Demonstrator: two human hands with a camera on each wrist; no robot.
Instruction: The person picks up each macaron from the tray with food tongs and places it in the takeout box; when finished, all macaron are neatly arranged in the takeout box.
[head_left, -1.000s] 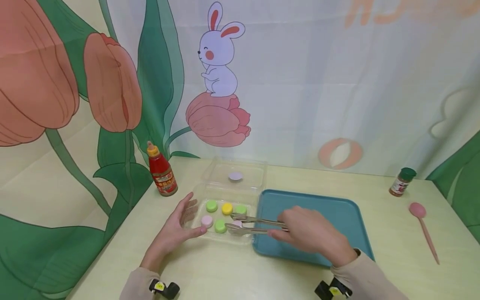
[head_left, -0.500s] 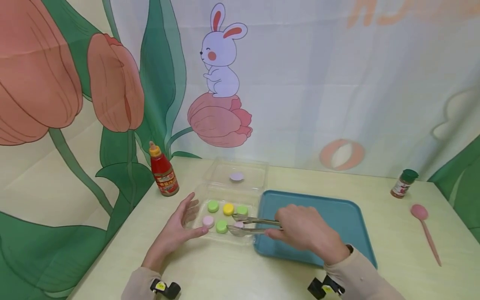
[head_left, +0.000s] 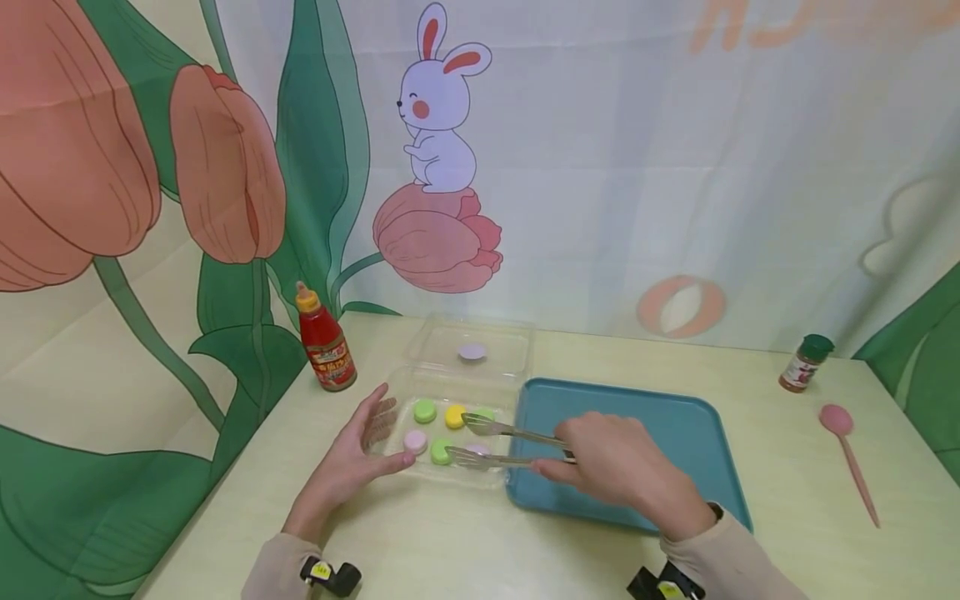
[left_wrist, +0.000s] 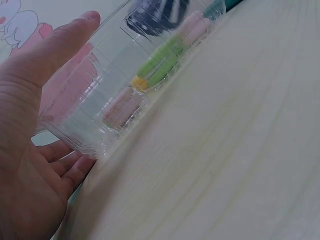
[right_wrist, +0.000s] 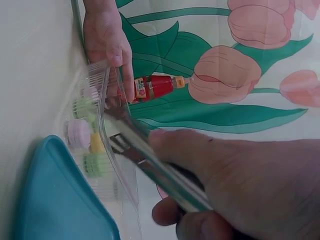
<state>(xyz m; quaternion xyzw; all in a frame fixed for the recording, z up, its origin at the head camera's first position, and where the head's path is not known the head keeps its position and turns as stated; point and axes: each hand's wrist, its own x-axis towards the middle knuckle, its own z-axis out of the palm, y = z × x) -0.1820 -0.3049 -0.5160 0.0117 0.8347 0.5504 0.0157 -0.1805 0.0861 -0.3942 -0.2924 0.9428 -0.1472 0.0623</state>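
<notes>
A clear plastic box [head_left: 450, 478] with its lid [head_left: 502, 350] folded back holds several macarons: a yellow one [head_left: 454, 417], green ones such as the left rear one [head_left: 424, 411], and pale pink ones such as the left front one [head_left: 415, 442]. My left hand [head_left: 348, 467] rests against the box's left end, thumb at the front edge, fingers straight along the side. My right hand [head_left: 618, 462] grips metal tongs [head_left: 525, 433], also seen in the right wrist view. The tongs' spread tips stand over the macarons at the box's right, partly covering a green and a pink one.
A blue tray [head_left: 652, 408] lies right of the box, under my right hand. A red sauce bottle [head_left: 328, 350] stands behind at left. At far right are a green-capped spice jar [head_left: 805, 364] and a pink spoon [head_left: 851, 458]. A printed curtain [head_left: 585, 167] hangs behind the table.
The tongs' tips have spread wider apart and reach slightly further left over the macarons. My left hand stays at the box's end.
</notes>
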